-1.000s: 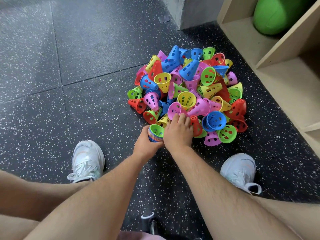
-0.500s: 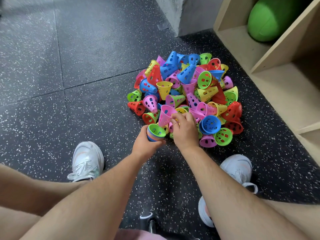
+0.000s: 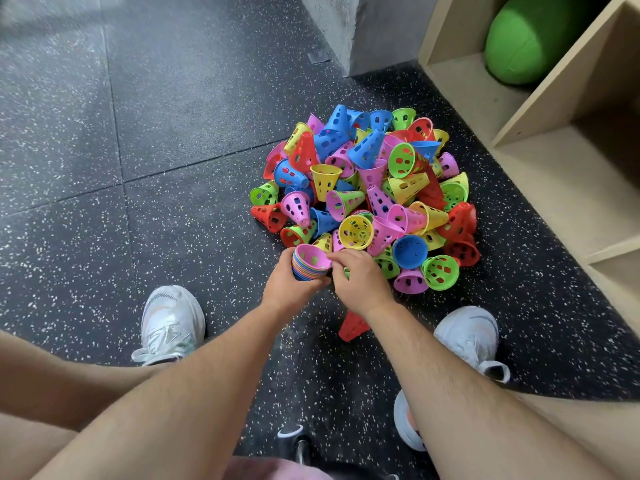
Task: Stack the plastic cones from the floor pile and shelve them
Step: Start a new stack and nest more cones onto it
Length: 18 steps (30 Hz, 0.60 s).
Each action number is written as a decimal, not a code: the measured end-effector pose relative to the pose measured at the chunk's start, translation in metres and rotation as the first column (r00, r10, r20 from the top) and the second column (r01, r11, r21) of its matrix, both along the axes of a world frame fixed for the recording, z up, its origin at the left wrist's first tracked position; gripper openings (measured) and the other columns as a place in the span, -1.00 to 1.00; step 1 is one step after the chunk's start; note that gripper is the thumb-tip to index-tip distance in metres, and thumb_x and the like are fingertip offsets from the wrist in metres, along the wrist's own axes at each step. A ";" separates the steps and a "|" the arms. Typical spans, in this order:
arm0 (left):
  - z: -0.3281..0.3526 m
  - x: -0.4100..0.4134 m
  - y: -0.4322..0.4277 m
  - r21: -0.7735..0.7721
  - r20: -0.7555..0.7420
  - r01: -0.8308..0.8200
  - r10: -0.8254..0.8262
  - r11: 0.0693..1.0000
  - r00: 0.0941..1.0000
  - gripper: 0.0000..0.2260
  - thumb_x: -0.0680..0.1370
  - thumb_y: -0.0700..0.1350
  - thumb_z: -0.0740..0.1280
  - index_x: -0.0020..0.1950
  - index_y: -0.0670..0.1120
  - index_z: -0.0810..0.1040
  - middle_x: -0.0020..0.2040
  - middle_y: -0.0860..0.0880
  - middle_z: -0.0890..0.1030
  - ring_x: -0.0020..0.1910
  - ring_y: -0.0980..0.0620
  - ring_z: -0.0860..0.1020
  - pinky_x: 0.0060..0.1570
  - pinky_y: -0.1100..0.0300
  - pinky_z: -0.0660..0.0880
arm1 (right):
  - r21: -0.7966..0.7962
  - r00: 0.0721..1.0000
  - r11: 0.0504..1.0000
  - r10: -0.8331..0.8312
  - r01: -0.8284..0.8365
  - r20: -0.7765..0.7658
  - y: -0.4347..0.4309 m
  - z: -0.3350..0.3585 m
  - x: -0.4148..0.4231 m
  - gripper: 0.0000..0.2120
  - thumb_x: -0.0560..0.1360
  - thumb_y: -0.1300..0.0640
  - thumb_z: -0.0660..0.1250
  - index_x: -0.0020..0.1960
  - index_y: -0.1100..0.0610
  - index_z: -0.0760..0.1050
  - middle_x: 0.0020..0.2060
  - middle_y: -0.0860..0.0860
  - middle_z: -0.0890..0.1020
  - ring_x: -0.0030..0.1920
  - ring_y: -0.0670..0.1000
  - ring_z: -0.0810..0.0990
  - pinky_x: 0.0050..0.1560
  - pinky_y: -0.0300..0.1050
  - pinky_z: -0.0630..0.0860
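A pile of several perforated plastic cones (image 3: 370, 192) in pink, blue, green, yellow and red lies on the dark speckled floor. My left hand (image 3: 289, 287) grips a nested stack of cones (image 3: 309, 263) at the pile's near edge; a pink cone now sits on top, mouth up. My right hand (image 3: 358, 278) is beside it, fingertips pinching the pink cone's rim. A lone red cone (image 3: 353, 325) lies on the floor under my right wrist.
A wooden shelf unit (image 3: 554, 157) stands to the right of the pile, with a green ball (image 3: 530, 39) in its upper compartment. A grey pillar base (image 3: 349, 32) is behind the pile. My white shoes (image 3: 171, 322) flank my arms.
My right hand lifted a pink cone from the pile and set it into the stack, whose top was green before. A red cone rolled out toward me.
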<state>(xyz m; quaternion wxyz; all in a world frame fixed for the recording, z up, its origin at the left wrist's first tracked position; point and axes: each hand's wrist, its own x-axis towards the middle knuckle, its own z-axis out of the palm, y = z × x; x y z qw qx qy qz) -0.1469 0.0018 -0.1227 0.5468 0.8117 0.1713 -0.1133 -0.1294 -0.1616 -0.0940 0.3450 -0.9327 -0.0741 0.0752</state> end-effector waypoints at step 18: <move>-0.001 0.001 -0.009 -0.020 -0.024 0.065 -0.065 0.998 0.998 -0.34 0.23 0.10 0.64 0.25 0.24 0.46 0.05 0.21 0.67 0.03 0.19 0.65 0.19 -0.07 0.59 | -0.343 0.988 0.937 -0.111 0.068 -0.110 -0.012 -0.009 0.013 -0.62 0.60 0.20 0.15 0.39 0.14 0.49 0.52 -0.02 0.28 0.51 0.03 0.16 0.49 0.08 0.16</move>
